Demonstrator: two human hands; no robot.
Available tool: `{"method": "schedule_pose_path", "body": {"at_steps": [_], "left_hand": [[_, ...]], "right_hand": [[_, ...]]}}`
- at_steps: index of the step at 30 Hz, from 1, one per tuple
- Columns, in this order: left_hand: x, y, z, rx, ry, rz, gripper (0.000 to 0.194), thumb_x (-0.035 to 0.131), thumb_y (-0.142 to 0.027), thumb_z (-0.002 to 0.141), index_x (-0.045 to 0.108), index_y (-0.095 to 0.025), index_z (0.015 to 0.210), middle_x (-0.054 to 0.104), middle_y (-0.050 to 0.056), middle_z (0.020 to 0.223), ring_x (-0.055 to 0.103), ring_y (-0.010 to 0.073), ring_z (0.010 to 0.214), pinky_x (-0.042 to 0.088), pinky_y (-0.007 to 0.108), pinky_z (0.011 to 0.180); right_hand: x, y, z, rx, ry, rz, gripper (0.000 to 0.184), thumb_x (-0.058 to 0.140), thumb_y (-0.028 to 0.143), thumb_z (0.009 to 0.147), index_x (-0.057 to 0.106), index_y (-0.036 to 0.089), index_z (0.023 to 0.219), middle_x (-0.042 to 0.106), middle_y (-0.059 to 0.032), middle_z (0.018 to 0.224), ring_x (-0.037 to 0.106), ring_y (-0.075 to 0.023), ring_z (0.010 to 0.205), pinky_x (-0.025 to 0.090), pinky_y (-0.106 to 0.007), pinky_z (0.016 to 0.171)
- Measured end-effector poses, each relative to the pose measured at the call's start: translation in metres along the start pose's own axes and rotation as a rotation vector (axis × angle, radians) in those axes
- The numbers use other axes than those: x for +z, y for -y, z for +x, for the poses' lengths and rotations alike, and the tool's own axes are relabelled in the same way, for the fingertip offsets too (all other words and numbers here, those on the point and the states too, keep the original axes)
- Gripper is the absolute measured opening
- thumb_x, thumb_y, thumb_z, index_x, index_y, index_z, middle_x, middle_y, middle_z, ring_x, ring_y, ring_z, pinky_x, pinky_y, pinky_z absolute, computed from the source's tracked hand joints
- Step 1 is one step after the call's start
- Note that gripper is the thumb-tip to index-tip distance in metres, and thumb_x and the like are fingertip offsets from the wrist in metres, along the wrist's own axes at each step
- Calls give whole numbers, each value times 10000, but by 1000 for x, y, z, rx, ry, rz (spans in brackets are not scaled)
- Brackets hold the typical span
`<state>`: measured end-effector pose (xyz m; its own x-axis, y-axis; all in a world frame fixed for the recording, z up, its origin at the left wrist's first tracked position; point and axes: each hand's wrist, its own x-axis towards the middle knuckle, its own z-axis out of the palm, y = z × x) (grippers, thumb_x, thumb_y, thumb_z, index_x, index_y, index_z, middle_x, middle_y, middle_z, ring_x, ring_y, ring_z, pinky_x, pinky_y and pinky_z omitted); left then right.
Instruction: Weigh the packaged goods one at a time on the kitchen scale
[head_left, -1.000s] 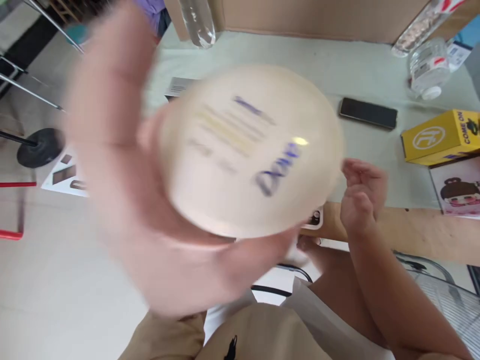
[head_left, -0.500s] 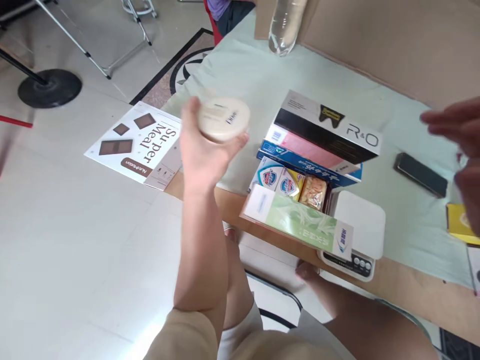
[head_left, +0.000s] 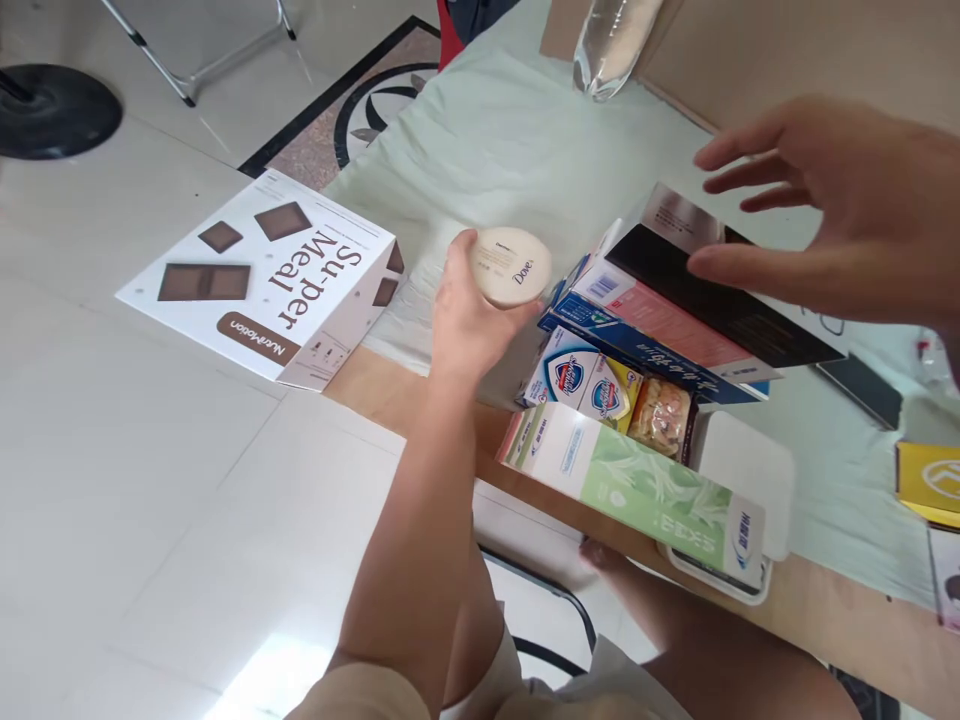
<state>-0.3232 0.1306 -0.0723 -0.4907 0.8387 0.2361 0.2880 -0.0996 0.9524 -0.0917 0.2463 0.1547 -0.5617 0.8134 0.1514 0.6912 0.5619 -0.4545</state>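
Observation:
Fingers of my left hand (head_left: 466, 325) curl round a cream-coloured round Dove jar (head_left: 513, 266), its lid facing up, close to the stacked boxes' left end. My right hand (head_left: 847, 210) hangs with fingers spread over a black and silver box (head_left: 667, 250), covering part of it; contact cannot be made out. Against that box lean a pink box (head_left: 679, 320) and a blue box (head_left: 645, 345). In front of them are soap boxes (head_left: 589, 385), a clear-wrapped snack (head_left: 661, 415) and a green and white toothpaste box (head_left: 645, 480).
A white Su-per Meal box (head_left: 247, 280) stands at the table's left edge. The toothpaste box partly covers a white kitchen scale (head_left: 757, 470). Further right are a dark phone (head_left: 862, 390) and a yellow box (head_left: 930, 480). A clear bottle (head_left: 611, 50) stands at the back.
My right hand has come in from the right to above the black and silver box. My left hand has brought the jar closer to the stacked boxes. The view has shifted.

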Motion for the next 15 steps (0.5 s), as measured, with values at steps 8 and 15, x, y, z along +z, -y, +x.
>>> {"method": "schedule_pose_path", "body": {"at_steps": [8, 15], "left_hand": [[22, -9, -8, 71, 31, -1, 1091, 973, -375, 686, 326, -339, 1564, 477, 122, 1626, 389, 412, 1588, 304, 616, 1354], [21, -35, -9, -96, -3, 145, 1040, 927, -245, 655, 381, -333, 1536, 481, 130, 1571, 354, 450, 1573, 246, 671, 1339]], "right_hand": [[17, -20, 6, -249, 303, -239, 886, 853, 779, 649, 578, 415, 1408, 772, 124, 988, 737, -149, 818, 530, -418, 749], [30, -10, -3, -256, 310, -297, 862, 914, 524, 734, 503, 349, 1471, 699, 70, 849, 628, -135, 649, 495, -355, 646]]}}
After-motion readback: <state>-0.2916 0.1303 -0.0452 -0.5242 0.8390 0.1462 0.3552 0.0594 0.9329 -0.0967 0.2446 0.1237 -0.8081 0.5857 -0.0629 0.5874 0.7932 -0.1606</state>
